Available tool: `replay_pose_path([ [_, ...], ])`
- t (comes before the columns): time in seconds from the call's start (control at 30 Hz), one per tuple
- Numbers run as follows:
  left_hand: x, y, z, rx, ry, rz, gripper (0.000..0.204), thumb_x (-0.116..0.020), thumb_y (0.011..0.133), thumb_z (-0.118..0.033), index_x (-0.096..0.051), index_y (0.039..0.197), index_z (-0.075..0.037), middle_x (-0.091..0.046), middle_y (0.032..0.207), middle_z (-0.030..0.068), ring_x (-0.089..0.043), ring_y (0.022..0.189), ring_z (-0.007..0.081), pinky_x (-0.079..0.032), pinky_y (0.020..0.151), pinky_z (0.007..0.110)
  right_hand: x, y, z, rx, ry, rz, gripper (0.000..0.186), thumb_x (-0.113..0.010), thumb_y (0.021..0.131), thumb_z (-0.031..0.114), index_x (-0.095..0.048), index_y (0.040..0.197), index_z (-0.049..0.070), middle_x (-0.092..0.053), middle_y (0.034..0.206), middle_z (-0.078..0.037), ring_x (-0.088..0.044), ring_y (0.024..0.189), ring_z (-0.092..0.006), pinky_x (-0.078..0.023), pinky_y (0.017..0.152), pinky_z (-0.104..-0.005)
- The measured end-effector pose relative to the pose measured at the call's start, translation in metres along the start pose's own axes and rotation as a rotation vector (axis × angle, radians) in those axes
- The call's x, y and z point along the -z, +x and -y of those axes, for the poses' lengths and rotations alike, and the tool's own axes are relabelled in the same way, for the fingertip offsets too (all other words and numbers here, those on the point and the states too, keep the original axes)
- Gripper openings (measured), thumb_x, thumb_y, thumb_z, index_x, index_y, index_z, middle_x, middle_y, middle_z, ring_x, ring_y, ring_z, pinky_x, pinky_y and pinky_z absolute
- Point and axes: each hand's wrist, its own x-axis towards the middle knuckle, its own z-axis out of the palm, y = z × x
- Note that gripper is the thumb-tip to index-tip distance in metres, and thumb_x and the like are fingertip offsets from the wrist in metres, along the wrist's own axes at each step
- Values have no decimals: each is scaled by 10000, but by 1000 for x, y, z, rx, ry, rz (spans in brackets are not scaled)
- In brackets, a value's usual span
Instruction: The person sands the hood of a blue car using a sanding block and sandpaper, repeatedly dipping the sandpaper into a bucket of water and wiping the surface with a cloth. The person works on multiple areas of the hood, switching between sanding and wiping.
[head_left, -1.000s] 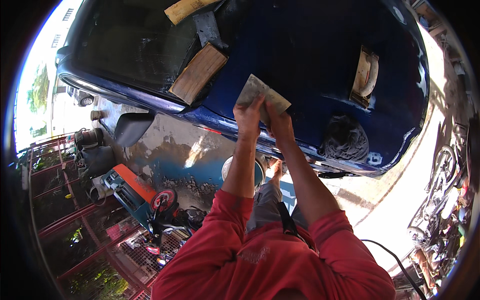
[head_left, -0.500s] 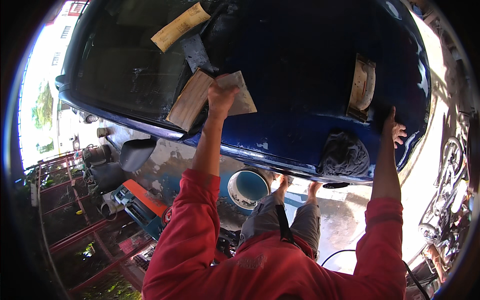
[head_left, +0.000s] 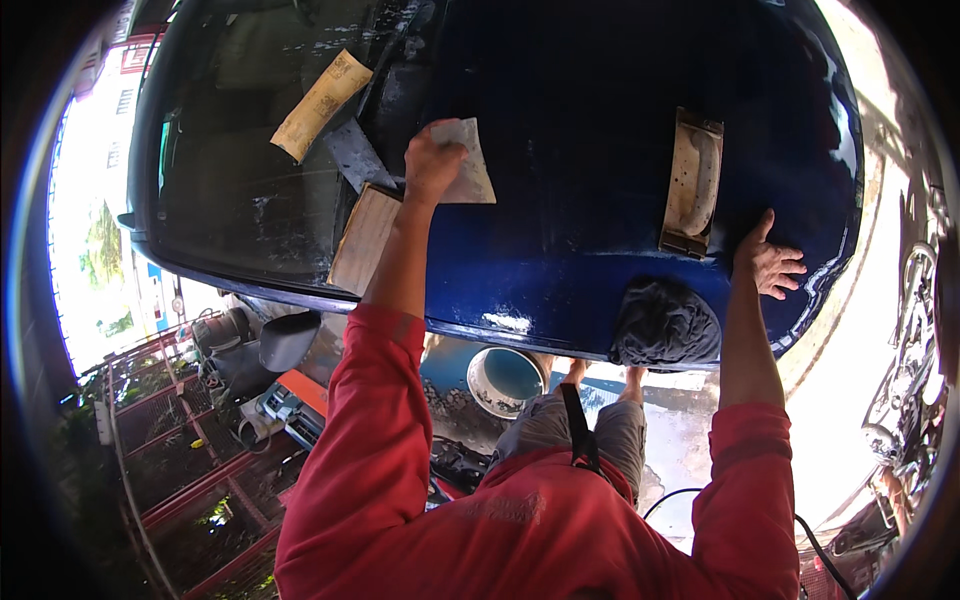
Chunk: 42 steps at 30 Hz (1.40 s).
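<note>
My left hand (head_left: 434,165) grips a greyish-beige sheet of sandpaper (head_left: 470,168) over the dark blue car hood (head_left: 570,170), near the windshield's base. Fingers spread, my right hand (head_left: 772,264) rests on the hood toward its front end. Between the hands lies a long hand sander (head_left: 692,184) with a pale handle. Under my left forearm, a wooden block (head_left: 364,240) is partly covered. Beyond it are a flat grey strip (head_left: 356,155) and a curved yellowish piece of sandpaper (head_left: 322,105) on the windshield.
A crumpled black cloth (head_left: 666,322) sits on the hood's near edge. Below that edge, a white bucket (head_left: 505,380) stands on the floor by my feet. An orange-and-teal case (head_left: 303,400) and a red metal frame (head_left: 190,470) are at left; bicycle parts (head_left: 905,370) line the right.
The view has shifted a little. My left hand has moved farther from me with the sandpaper, away from the wooden block. My right hand stays on the hood, its fingers now more spread.
</note>
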Motion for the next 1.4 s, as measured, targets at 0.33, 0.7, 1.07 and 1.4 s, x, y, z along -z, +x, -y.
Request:
replay_pose_path([
  [0.33, 14, -61, 40, 300, -233, 4, 409, -810, 792, -159, -755, 1156, 20, -789, 1032, 125, -755, 911, 237, -595, 842, 378, 2, 0, -1, 3, -24, -3, 1354, -320, 842, 1013, -131, 1707, -11, -62, 1782, -274, -72, 1616, -554, -93, 1270, -705],
  [0.7, 48, -313, 106, 576, -248, 142, 387, -861, 831, -227, -772, 1130, 2, -804, 967, 113, -750, 875, 193, -582, 818, 359, 11, -8, 7, -10, 52, 20, 1373, -388, 842, 992, -118, 1696, -49, -47, 1770, -309, -42, 1611, -574, -57, 1271, -707],
  [1.07, -92, -376, 47, 624, -880, -614, 347, -812, 815, -55, -763, 1153, 3, -783, 1066, 82, -722, 919, 201, -563, 872, 349, -7, -3, 1, 37, 173, -81, 1350, -419, 864, 956, -134, 1680, -81, -29, 1747, -365, -14, 1591, -623, -42, 1244, -745],
  [1.4, -172, -388, -14, 677, -704, -922, 357, -737, 810, -78, -757, 1151, 27, -801, 1025, 125, -743, 925, 223, -569, 889, 347, 38, 54, -3, 564, -7, 274, 1037, -442, 1002, 778, -170, 1726, 87, -54, 1810, -174, -8, 1671, -387, -32, 1266, -723],
])
